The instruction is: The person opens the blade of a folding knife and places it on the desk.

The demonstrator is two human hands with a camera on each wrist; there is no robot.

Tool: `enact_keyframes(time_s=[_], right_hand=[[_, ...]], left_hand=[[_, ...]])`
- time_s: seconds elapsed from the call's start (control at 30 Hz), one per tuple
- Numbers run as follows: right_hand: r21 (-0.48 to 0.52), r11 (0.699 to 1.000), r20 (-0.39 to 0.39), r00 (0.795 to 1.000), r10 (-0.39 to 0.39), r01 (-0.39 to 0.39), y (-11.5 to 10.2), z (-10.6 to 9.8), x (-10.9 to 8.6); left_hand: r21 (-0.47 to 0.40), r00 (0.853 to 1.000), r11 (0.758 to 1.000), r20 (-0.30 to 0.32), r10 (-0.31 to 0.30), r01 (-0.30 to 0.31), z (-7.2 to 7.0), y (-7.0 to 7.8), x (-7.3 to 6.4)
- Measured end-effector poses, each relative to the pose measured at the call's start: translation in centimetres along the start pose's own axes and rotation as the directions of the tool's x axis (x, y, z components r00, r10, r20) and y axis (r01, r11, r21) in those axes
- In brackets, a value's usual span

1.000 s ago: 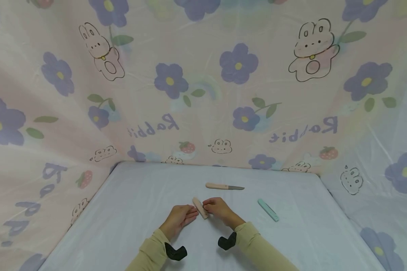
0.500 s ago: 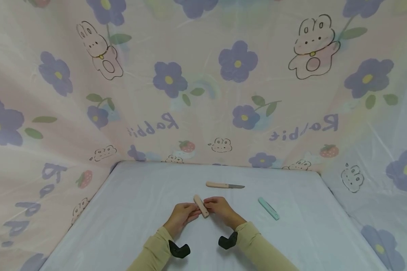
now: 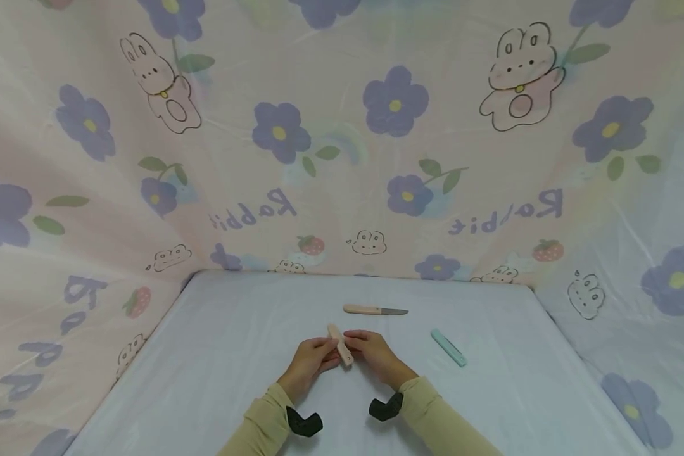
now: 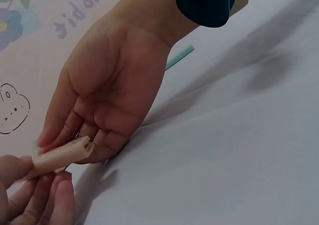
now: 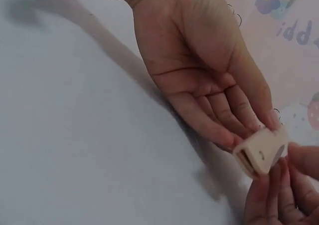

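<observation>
Both hands meet at a beige folding knife (image 3: 346, 356), its blade folded into the handle, near the middle of the table. The left hand (image 3: 306, 363) pinches it between thumb and fingers from the left side. From the right, the right hand (image 3: 374, 356) pinches it with thumb and fingertips too. In the left wrist view, the slotted end of the folding knife (image 4: 62, 154) points toward the right palm (image 4: 117, 75). The right wrist view shows the slot in the folding knife (image 5: 261, 152) and a small grey patch on its side, with the left palm (image 5: 194, 50) behind.
Beyond the hands lies an unfolded knife (image 3: 376, 310) with a beige handle and grey blade. A mint-green folded knife (image 3: 448, 348) rests to the right. The white table (image 3: 234, 323) is enclosed by patterned fabric walls (image 3: 336, 177). Black devices sit on both wrists.
The left fingers, earlier laid out straight beside the folding knife, now pinch it with the thumb over it. The right hand stays at its side. The view has shifted slightly.
</observation>
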State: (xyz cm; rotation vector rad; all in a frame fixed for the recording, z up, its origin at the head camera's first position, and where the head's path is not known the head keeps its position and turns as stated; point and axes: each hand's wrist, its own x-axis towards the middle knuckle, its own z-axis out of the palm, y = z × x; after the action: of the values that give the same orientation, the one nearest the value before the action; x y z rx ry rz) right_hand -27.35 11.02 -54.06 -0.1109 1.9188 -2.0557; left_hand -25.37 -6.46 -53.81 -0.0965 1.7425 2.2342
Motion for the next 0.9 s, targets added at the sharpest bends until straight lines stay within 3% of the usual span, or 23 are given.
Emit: enact_keyframes(time_s=[0.17,0.3,0.53,0.9], right_hand=[[0.168,0.985,0.055,0.998,0.015,-0.024,-0.1,-0.5,-0.9],[0.222,0.974,0.081,0.997,0.017,-0.035,-0.2,-0.9,-1.5],[0.186,0.981,0.112,0.993,0.042,-0.063,-0.9,-1.7,-3.2],[0.13,0.99,0.073,0.996,0.042,-0.051,-2.5,-2.7,-5.2]], left_hand=[[0.021,0.999,1.0,0.046,0.006,-0.007,0.3,-0.2,0.1],[0.029,0.997,0.999,0.081,0.02,-0.022,0.7,-0.2,-0.1],[0.039,0.989,0.997,0.131,0.062,-0.067,1.7,-0.2,-0.8],[0.037,0.971,0.996,0.225,0.076,-0.086,3.3,0.6,-1.8]])
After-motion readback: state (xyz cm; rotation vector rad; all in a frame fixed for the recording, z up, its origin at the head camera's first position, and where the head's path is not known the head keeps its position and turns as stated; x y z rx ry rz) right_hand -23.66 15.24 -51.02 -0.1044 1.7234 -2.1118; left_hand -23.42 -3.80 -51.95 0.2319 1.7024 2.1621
